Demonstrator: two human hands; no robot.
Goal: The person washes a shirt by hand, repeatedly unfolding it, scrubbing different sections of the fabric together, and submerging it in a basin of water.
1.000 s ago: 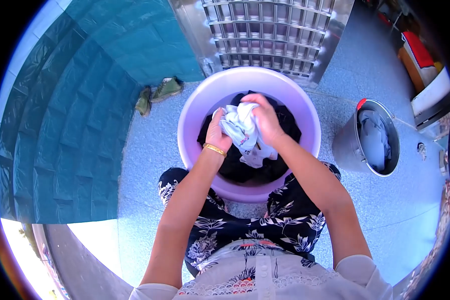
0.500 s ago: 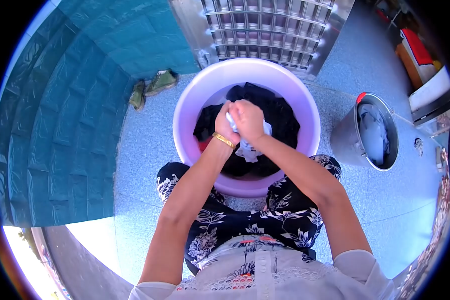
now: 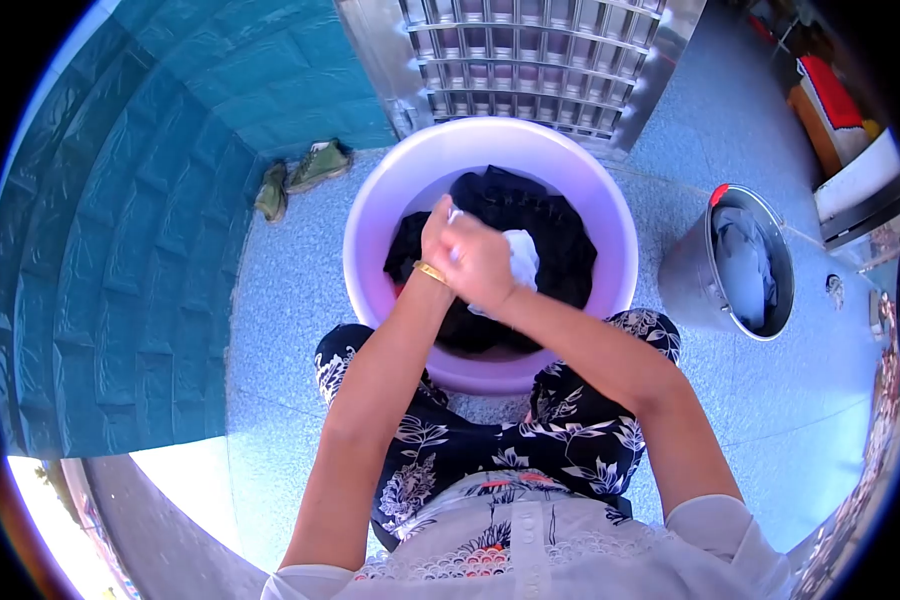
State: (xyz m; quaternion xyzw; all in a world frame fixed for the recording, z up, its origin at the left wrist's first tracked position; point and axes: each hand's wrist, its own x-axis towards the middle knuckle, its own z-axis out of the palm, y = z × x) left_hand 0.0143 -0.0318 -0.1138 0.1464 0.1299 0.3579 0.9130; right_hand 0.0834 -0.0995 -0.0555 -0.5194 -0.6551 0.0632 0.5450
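Observation:
Over a round purple tub (image 3: 370, 200), my left hand (image 3: 434, 240) and my right hand (image 3: 478, 262) are pressed together, both closed on a white cloth (image 3: 522, 262). A bit of the cloth shows between the fingers, and the rest hangs behind my right hand. A gold bracelet (image 3: 430, 271) is on my left wrist. Dark clothes (image 3: 560, 235) lie in the tub below the hands, with a small red patch partly hidden by my left wrist.
At the right stands a metal bucket (image 3: 685, 280) holding greyish-blue cloth (image 3: 745, 265). Green shoes (image 3: 315, 167) sit by the teal wall (image 3: 170, 250). A metal grille door (image 3: 530, 60) is behind the tub. My knees flank the tub's near side.
Both hands have moved slightly left, and my right hand has turned over the cloth. The white cloth now shows bunched to the right of the hands instead of hanging below them.

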